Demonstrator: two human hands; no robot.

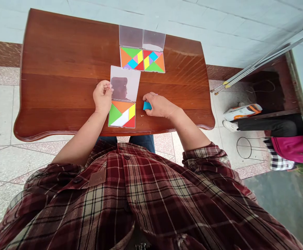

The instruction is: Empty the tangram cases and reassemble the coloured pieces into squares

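An open tangram case (135, 118) lies near the table's front edge, with orange, green, yellow and red pieces in its tray and a bare white area between them. Its clear lid (130, 85) is folded back, away from me. My left hand (103, 97) has its fingers closed at the left edge of that lid. To the right of the case, my right hand (159, 105) grips a blue tangram piece (147, 105) just at the tabletop. A bit of purple shows behind its knuckles, mostly hidden.
Two more open tangram cases, a left one (132, 52) and a right one (160, 57), lie farther back, full of coloured pieces. All rest on a brown wooden table (63, 69) against a wall. At right are crutches (234, 78), a bag (242, 111) and a seated person (292, 146).
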